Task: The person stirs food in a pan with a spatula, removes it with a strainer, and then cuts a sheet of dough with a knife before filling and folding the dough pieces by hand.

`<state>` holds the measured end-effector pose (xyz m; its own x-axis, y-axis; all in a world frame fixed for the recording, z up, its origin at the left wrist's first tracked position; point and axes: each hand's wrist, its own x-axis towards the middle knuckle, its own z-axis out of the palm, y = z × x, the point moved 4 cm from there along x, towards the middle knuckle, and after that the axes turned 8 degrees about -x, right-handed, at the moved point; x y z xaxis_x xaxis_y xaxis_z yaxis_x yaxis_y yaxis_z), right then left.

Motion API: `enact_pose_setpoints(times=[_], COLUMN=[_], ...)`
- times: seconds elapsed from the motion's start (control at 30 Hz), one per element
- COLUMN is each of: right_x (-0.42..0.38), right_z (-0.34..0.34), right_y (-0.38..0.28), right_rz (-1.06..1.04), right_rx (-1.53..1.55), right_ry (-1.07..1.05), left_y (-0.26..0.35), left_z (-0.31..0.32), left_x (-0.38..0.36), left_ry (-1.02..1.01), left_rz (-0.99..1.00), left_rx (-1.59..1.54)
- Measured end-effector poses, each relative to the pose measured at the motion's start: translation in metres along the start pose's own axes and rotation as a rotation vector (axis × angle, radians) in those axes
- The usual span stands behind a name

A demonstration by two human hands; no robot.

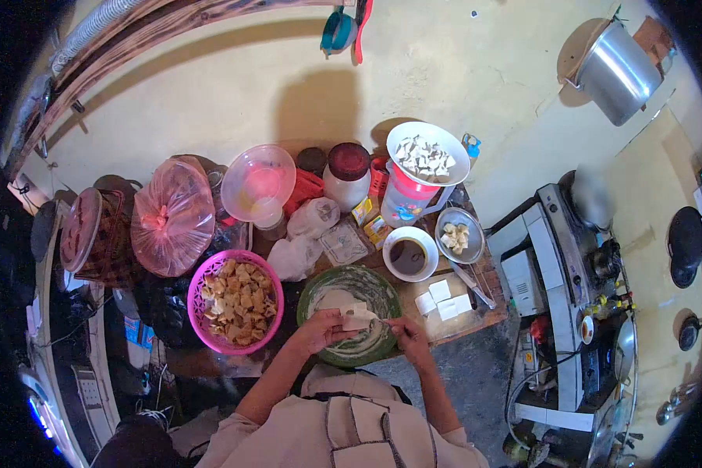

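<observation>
Over the green bowl, whose inside is smeared with white paste and powder, both of my hands work close together. My left hand is closed on a flat white piece, pinching it by its left side. My right hand is closed on a thin utensil, its tip reaching toward the piece's right edge; its kind is too small to make out. To the right, several white square pieces lie on a wooden board. Left of the bowl stands a pink basket of browned cubes.
Behind the bowl are a white bowl of dark liquid, a strainer with pale chunks, a knife and a jug topped by a bowl of white pieces. Plastic bags stand back left; a stove is right.
</observation>
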<state>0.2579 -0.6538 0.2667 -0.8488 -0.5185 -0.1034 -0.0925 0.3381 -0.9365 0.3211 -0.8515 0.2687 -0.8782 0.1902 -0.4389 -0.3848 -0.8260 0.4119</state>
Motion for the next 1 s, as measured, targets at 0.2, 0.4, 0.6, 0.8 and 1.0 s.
enact_pose_setpoints(times=[0.2, 0.4, 0.6, 0.8, 1.0], right_x=[-0.01, -0.023, -0.021, -0.01, -0.009], right_z=[-0.001, -0.01, -0.014, -0.013, -0.031], right_y=[0.007, 0.026, -0.014, -0.077, -0.077], right_rz=[-0.078, -0.001, 0.064, -0.113, -0.19], right_rx=[0.066, 0.029, -0.113, -0.416, -0.403], right_ry=[0.1, 0.244, 0.22, 0.257, 0.468], left_y=[-0.004, -0.014, -0.024, -0.032, -0.027], left_z=[0.005, -0.009, -0.018, -0.023, -0.006], left_x=[0.001, 0.011, 0.021, 0.035, 0.028], left_ry=[0.016, 0.082, 0.12, 0.01, -0.062], left_rz=[0.013, 0.119, 0.132, 0.161, 0.143], left_rx=[-0.19, -0.271, 0.032, 0.11, -0.005])
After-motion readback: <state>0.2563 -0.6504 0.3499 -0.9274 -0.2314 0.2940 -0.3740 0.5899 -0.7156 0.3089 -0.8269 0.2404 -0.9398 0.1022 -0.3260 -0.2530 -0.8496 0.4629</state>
